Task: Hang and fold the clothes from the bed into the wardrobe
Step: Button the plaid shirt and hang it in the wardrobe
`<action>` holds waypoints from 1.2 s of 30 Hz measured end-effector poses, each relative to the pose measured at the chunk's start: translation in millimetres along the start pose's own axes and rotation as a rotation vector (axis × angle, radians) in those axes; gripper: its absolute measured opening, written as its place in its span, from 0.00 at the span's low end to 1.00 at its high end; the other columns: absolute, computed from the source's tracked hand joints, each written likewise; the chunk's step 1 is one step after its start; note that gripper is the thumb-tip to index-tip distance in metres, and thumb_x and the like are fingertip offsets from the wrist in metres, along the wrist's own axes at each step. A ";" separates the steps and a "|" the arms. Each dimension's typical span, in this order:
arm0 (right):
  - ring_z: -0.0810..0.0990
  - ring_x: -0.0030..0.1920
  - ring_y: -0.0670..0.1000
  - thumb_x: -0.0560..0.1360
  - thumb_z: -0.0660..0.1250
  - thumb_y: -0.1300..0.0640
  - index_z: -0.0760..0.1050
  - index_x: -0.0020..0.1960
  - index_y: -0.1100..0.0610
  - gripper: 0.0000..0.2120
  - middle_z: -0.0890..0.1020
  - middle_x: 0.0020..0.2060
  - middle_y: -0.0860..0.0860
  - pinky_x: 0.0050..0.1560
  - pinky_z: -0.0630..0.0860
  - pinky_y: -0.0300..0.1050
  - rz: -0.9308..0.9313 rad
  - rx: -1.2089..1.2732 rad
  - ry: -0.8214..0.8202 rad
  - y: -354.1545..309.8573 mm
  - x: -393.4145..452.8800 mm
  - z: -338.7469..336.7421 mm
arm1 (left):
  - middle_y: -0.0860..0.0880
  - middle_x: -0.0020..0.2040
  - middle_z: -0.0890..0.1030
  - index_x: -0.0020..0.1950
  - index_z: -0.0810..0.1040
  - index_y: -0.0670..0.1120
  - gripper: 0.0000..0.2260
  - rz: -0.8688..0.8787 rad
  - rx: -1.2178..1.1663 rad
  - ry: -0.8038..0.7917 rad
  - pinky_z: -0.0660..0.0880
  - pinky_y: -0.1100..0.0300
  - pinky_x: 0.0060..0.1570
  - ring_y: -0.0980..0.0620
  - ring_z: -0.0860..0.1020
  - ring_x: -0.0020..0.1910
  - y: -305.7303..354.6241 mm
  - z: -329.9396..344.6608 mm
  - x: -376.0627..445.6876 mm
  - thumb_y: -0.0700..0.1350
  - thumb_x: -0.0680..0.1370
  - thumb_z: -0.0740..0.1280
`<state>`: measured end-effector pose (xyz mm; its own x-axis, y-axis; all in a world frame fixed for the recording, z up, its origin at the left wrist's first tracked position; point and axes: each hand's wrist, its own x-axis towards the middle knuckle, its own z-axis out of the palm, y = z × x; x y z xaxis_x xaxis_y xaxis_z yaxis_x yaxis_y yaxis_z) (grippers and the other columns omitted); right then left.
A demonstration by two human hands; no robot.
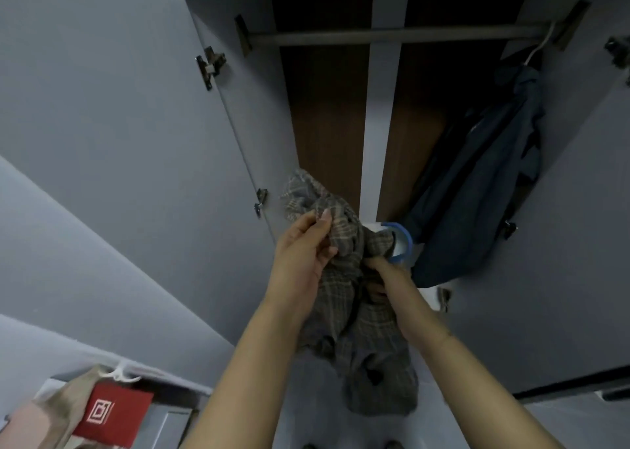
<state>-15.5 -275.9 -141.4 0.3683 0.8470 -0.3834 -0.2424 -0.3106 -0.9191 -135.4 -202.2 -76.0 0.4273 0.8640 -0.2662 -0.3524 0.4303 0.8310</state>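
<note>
Seen from the head camera, a person stands before an open wardrobe (238, 114) with smooth grey doors and a brown wood-grain back panel. The left hand (301, 244) pinches the upper edge of a soft, crumpled grey plaid shirt (354, 312) between thumb and fingers. The right hand (381, 274) is half buried in the cloth's folds, its fingers curled round the fabric beside a curved blue plastic hanger (404, 242); whether it grips the hanger too cannot be told. The shirt hangs limp between both forearms, in front of the wardrobe opening. A round metal rail (392, 36) spans the top, and a dark blue garment (477, 189) droops from a pale hook at its right end. A red box (112, 414) lies at lower left.
</note>
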 end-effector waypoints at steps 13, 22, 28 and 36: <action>0.82 0.41 0.41 0.74 0.71 0.56 0.80 0.43 0.48 0.03 0.84 0.37 0.40 0.41 0.78 0.38 -0.219 -0.248 0.086 35.2 18.2 -12.0 | 0.46 0.34 0.79 0.44 0.76 0.37 0.06 -0.164 -0.306 0.190 0.72 0.72 0.25 0.58 0.76 0.25 22.4 2.1 -2.6 0.31 0.78 0.61; 0.81 0.50 0.64 0.77 0.69 0.59 0.80 0.53 0.63 0.08 0.82 0.48 0.65 0.56 0.76 0.61 -0.347 -0.250 0.009 -8.0 15.3 -30.1 | 0.42 0.39 0.83 0.44 0.79 0.35 0.11 -0.128 -0.329 0.004 0.80 0.64 0.38 0.49 0.82 0.37 56.4 -22.2 8.3 0.30 0.74 0.57; 0.82 0.54 0.56 0.76 0.70 0.61 0.81 0.55 0.58 0.08 0.85 0.51 0.56 0.57 0.79 0.49 -0.338 -0.258 -0.158 -36.7 16.8 -44.3 | 0.46 0.51 0.78 0.55 0.78 0.41 0.07 0.858 1.460 -0.213 0.69 0.60 0.50 0.50 0.74 0.51 21.6 -21.0 25.9 0.40 0.78 0.66; 0.82 0.53 0.50 0.76 0.70 0.60 0.80 0.57 0.56 0.10 0.85 0.50 0.50 0.56 0.78 0.52 -0.397 -0.530 -0.111 -46.0 17.5 -43.1 | 0.50 0.27 0.68 0.30 0.65 0.46 0.23 0.392 1.707 -0.117 0.61 0.64 0.23 0.56 0.68 0.26 6.2 -19.7 51.6 0.58 0.79 0.64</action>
<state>40.7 -265.4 -109.7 0.2376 0.9711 -0.0215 0.3764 -0.1125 -0.9196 -132.0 -149.8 -94.2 0.6180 0.7857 0.0275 0.7175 -0.5780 0.3888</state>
